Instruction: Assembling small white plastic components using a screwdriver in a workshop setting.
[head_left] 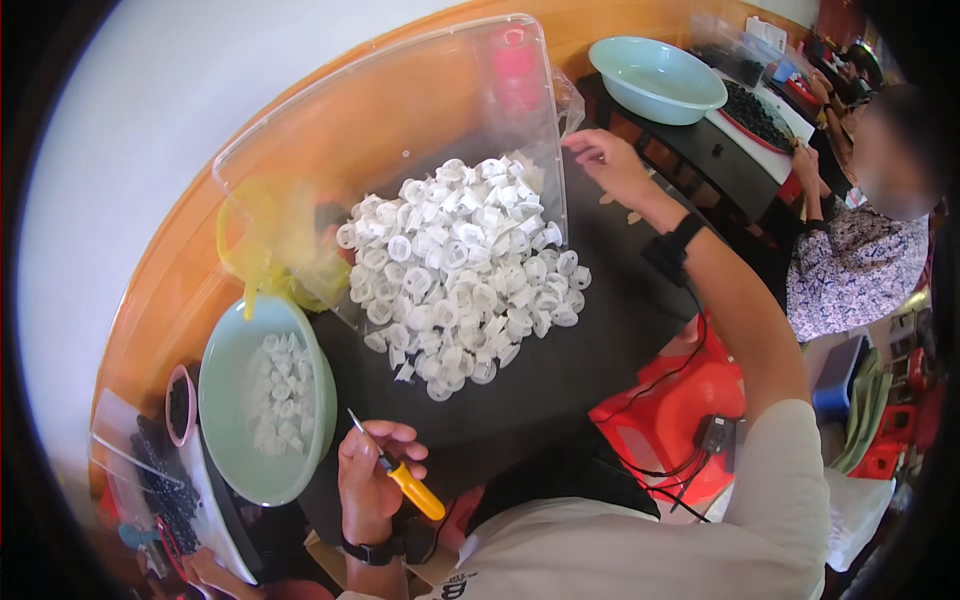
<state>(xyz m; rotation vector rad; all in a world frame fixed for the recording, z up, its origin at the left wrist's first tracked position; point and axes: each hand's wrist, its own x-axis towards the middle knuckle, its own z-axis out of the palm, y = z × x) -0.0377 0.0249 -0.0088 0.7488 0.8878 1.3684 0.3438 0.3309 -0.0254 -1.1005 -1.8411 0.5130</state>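
My left hand [368, 478], at the near edge of the dark table, is closed round a small tool with a yellow handle [418, 492] and a slim metal blade pointing up and away. My right hand [612, 168] reaches across, its fingers stretched out beside the right edge of a clear plastic bin [390, 62]; I cannot tell whether they touch it. A heap of small white plastic caps [465, 265] spreads over the table in front of the bin. To the left, more white pieces [282, 395] lie in a pale green basin [222, 400].
Behind the basin is a yellow plastic bag [250, 235]. A red stool [690, 400] and black cables [680, 465] are at my right. Another person [850, 270] works at a far table holding a second basin [655, 85] and a tray of black parts [755, 112].
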